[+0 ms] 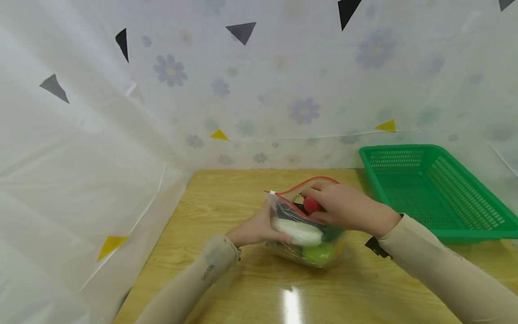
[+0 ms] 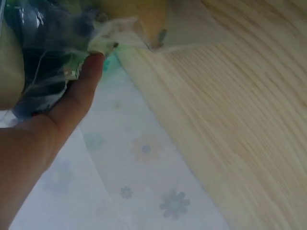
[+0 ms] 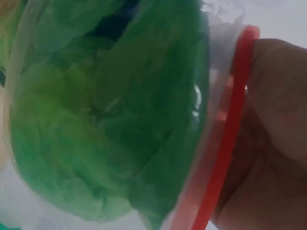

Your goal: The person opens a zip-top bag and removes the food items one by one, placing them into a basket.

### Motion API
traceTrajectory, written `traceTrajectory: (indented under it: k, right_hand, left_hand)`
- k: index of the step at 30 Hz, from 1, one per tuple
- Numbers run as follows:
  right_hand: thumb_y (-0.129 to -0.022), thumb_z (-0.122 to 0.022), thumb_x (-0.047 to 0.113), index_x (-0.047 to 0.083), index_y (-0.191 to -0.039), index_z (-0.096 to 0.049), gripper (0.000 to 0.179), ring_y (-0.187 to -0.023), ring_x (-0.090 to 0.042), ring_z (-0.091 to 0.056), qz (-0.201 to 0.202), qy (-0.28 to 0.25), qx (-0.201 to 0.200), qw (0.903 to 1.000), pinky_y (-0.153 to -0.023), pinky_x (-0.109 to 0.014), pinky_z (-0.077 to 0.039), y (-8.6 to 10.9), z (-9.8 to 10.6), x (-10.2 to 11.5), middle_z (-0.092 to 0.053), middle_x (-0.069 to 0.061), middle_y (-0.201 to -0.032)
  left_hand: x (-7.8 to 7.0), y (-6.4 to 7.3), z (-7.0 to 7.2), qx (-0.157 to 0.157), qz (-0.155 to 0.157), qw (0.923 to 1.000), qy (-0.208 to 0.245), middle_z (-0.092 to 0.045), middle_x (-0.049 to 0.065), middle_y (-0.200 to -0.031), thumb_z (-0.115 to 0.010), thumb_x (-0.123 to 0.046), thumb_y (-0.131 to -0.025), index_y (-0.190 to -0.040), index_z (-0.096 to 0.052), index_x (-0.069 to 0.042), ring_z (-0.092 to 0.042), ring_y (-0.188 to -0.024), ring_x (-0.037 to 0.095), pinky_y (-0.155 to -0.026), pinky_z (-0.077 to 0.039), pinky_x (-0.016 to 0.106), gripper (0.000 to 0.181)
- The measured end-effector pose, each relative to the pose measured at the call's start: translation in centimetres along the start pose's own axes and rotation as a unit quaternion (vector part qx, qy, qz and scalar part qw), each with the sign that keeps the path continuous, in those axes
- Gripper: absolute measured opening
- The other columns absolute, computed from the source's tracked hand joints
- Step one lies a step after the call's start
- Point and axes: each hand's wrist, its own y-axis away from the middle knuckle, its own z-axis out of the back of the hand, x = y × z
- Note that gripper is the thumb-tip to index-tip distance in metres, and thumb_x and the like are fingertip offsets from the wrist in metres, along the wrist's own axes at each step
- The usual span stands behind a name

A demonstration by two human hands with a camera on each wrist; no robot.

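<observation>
A clear slider bag (image 1: 280,206) with a red zip edge (image 3: 229,120) stands with its mouth open on the table. Through its plastic show a long white vegetable (image 1: 298,231), a round light-green item (image 1: 319,254), leafy greens (image 3: 105,120) and a yellow-orange item (image 2: 139,19). My left hand (image 1: 259,228) grips the bag's left side, thumb across the front. At the mouth, my right hand (image 1: 350,207) holds a red round item (image 1: 311,206), fingers on its far side and thumb near. A dark item beside it is partly hidden.
At the back right of the wooden table (image 1: 210,198) stands a green plastic basket (image 1: 368,173) with slotted walls. White sheeting with flowers (image 1: 305,110) hangs behind and along the left side.
</observation>
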Motion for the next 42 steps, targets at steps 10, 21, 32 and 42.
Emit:
traceTrajectory:
  k: [10,21,32,42]
  right_hand:
    - [-0.084,-0.083,0.02,0.013,-0.121,-0.068,0.041,-0.11,-0.029,-0.06,0.034,0.04,-0.034,0.998,-0.086,-0.045,-0.058,0.0,-1.4,-1.1,-0.068,-0.008,-0.115]
    - [-0.09,-0.078,0.031,0.021,-0.135,-0.062,0.049,-0.106,-0.013,-0.061,0.014,-0.052,-0.046,0.9974,-0.078,-0.031,-0.057,1.9,1.2,-2.0,-0.064,0.001,-0.125]
    - [-0.086,-0.08,0.018,0.018,-0.132,-0.065,0.048,-0.082,-0.004,-0.058,-0.042,-0.044,-0.182,0.9815,-0.063,-0.026,-0.052,6.4,4.5,-6.9,-0.068,0.006,-0.108]
    - [-0.096,-0.07,0.027,0.005,-0.135,-0.059,0.047,-0.088,-0.019,-0.061,-0.2,-0.009,-0.018,0.9795,-0.065,-0.035,-0.051,12.8,1.3,-14.4,-0.068,-0.012,-0.114]
  left_hand:
    - [-0.5,-0.5,-0.9,-0.01,-0.022,0.9996,-0.013,-0.059,-0.009,-0.136,-0.092,-0.032,-0.073,-0.148,-0.023,-0.035,-0.059,-0.122,0.011,-0.106,-0.047,0.031,0.102]
    - [0.0,-0.7,-1.3,-0.024,-0.03,0.9979,-0.052,-0.052,-0.005,-0.144,-0.092,-0.031,-0.074,-0.153,-0.026,-0.044,-0.055,-0.125,0.009,-0.107,-0.045,0.033,0.104]
    - [0.0,-0.8,-1.5,-0.014,-0.041,0.9978,-0.049,-0.055,-0.012,-0.142,-0.093,-0.033,-0.071,-0.155,-0.029,-0.035,-0.057,-0.124,0.01,-0.104,-0.048,0.032,0.105]
    - [0.6,-0.7,-2.2,-0.007,-0.052,0.9982,-0.027,-0.058,-0.009,-0.137,-0.088,-0.033,-0.078,-0.149,-0.034,-0.031,-0.063,-0.115,0.013,-0.098,-0.053,0.032,0.089]
